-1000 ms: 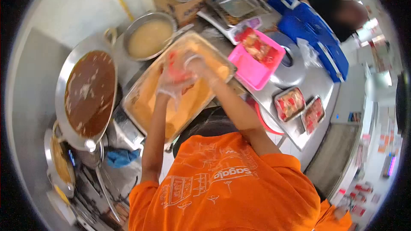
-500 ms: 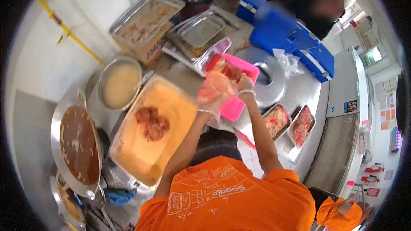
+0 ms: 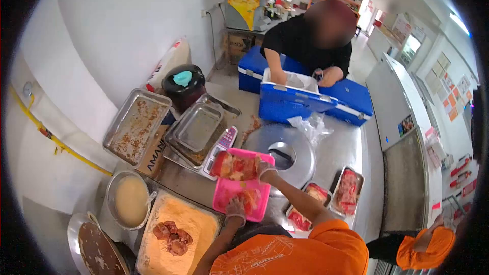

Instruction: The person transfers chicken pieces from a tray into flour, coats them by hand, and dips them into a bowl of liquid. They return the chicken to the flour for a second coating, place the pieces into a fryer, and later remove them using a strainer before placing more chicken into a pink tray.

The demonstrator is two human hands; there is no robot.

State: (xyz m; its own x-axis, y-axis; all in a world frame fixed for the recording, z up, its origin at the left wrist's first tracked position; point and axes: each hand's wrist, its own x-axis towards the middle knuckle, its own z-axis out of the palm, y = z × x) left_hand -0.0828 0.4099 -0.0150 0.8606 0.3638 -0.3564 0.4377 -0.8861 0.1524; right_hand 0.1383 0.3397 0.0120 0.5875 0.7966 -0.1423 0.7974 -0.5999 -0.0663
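A bright pink tray (image 3: pixel 260 212) lies in front of me, with a red pack of raw meat (image 3: pixel 235 166) across its far part. My right hand (image 3: pixel 266 170), in a clear glove, has its fingers closed on the right end of that pack. At the tray's near left, my gloved left hand (image 3: pixel 236 209) has its fingers curled against a piece of raw meat (image 3: pixel 249 199). To the left, several dark raw pieces of meat (image 3: pixel 173 237) are heaped on orange breading in a large pan (image 3: pixel 208 216).
A bowl of pale batter (image 3: pixel 130 201) and a wok (image 3: pixel 97 249) are at left. Metal pans (image 3: pixel 137 127) and a scale (image 3: pixel 222 148) stand beyond. At right are two pans of meat (image 3: pixel 348 192). A co-worker (image 3: pixel 300 38) reaches into a blue cooler (image 3: pixel 285 104).
My view has tilted up and shifted, showing more of the co-worker and coolers. My left hand has moved from over the tray down to its near left part. The right hand stays beside the red pack.
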